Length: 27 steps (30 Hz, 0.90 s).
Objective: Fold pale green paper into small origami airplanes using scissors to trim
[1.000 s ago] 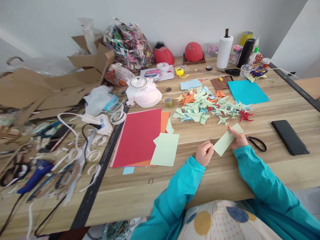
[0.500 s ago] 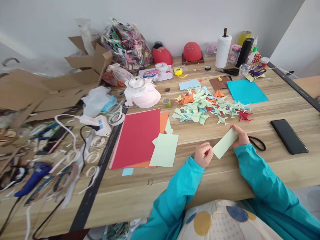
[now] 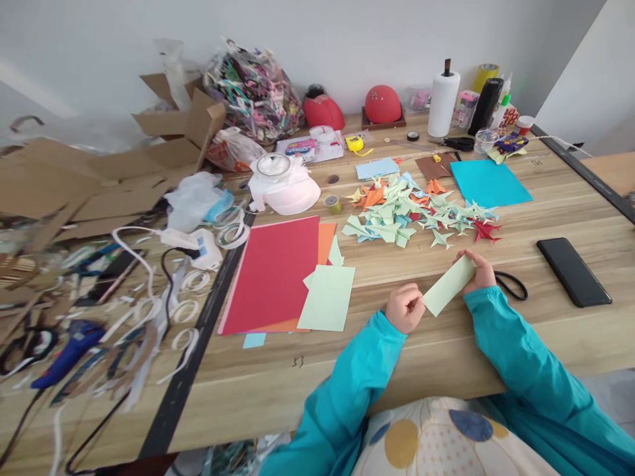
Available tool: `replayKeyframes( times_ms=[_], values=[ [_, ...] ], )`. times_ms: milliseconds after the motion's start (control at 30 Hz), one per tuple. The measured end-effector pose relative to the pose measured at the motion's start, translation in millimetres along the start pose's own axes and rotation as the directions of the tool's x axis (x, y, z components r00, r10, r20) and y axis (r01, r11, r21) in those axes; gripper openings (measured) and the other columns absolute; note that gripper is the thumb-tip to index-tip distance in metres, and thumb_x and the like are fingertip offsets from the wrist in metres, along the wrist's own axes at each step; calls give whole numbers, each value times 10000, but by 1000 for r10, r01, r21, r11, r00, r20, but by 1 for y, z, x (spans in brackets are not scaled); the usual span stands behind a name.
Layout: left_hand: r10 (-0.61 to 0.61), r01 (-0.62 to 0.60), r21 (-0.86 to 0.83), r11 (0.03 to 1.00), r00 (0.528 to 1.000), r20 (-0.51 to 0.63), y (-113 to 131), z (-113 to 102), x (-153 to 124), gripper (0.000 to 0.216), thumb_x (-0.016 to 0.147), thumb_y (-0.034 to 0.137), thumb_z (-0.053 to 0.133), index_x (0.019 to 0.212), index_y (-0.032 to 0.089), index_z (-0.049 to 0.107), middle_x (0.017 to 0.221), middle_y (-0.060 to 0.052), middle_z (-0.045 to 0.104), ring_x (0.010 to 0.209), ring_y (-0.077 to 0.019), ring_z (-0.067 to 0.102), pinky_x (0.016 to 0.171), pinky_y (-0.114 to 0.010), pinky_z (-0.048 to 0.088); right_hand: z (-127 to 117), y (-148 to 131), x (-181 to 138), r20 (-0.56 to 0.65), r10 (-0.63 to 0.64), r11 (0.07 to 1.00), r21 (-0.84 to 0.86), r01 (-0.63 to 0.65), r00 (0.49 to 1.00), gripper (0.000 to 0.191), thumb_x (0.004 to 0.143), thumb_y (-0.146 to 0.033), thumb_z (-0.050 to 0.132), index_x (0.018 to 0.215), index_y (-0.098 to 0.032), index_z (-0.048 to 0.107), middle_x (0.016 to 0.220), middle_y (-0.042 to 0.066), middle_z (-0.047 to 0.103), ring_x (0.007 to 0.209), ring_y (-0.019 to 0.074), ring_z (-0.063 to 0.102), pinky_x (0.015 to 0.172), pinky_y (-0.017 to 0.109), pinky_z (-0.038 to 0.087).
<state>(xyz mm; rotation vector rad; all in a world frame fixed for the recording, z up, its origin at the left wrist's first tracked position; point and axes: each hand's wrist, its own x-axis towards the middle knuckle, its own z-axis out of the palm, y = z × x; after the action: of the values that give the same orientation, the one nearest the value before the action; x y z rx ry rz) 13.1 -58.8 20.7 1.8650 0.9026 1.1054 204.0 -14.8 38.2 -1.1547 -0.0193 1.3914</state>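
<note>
A narrow strip of pale green paper (image 3: 449, 287), perhaps folded, is held tilted above the near side of the table. My left hand (image 3: 405, 308) pinches its lower left corner with closed fingers. At the other end, my right hand (image 3: 477, 270) grips the paper, thumb on top and fingers mostly hidden behind. Just beyond lies a heap of folded paper shapes (image 3: 397, 206), mostly pale green with some orange, blue and red. Left of my hands, a flat pale green sheet (image 3: 327, 297) rests partly on a stack topped by red paper (image 3: 278, 274).
A black phone (image 3: 573, 272) lies at the right, and a black loop (image 3: 513, 285) is beside my right hand. Bright blue paper (image 3: 491, 183) sits behind the heap. Scissors (image 3: 459, 143) and bottles stand farther back. A blue glue gun (image 3: 69, 354) and cords clutter the left.
Both hands keep the same grip on the paper strip, which has hardly moved. The whole view has shifted very slightly.
</note>
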Motion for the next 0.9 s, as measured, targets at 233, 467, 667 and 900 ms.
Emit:
replayKeyframes(
  times_ms=[233, 467, 667, 900],
  values=[
    [16, -16, -7, 1000, 1000, -14, 1, -2, 0, 257, 789, 202, 475, 539, 180, 420, 556, 16, 356, 497, -98, 328, 466, -262, 230, -2, -2, 5, -4, -14, 999, 33, 15, 1000, 143, 535, -273, 699, 620, -198, 611, 565, -45, 614, 488, 100, 543, 461, 233, 478],
    [57, -44, 62, 997, 974, -220, 3, -5, 1, 184, 797, 192, 469, 614, 176, 480, 601, 1, 449, 521, -99, 402, 470, -235, 312, 0, -6, 2, -19, -32, 998, 47, 33, 999, 145, 561, -288, 694, 641, -190, 623, 527, -42, 581, 463, 104, 529, 460, 241, 462],
    [338, -220, 507, 833, 929, -151, 5, 5, 1, 294, 706, 330, 616, 947, 170, 567, 969, -119, 571, 885, -232, 556, 753, -385, 466, 4, 19, -9, 152, -198, 926, -295, 236, 968, 247, 552, -395, 732, 687, -195, 682, 516, -38, 563, 448, 108, 490, 413, 242, 358],
    [270, -205, 625, 754, 963, -10, -2, 16, 1, 374, 675, 345, 659, 984, 161, 558, 1107, -161, 565, 979, -297, 550, 773, -444, 456, 3, 30, -15, 293, -197, 896, -333, 293, 936, 377, 607, -487, 710, 809, -171, 678, 578, -13, 588, 489, 106, 491, 439, 228, 339]
  ],
)
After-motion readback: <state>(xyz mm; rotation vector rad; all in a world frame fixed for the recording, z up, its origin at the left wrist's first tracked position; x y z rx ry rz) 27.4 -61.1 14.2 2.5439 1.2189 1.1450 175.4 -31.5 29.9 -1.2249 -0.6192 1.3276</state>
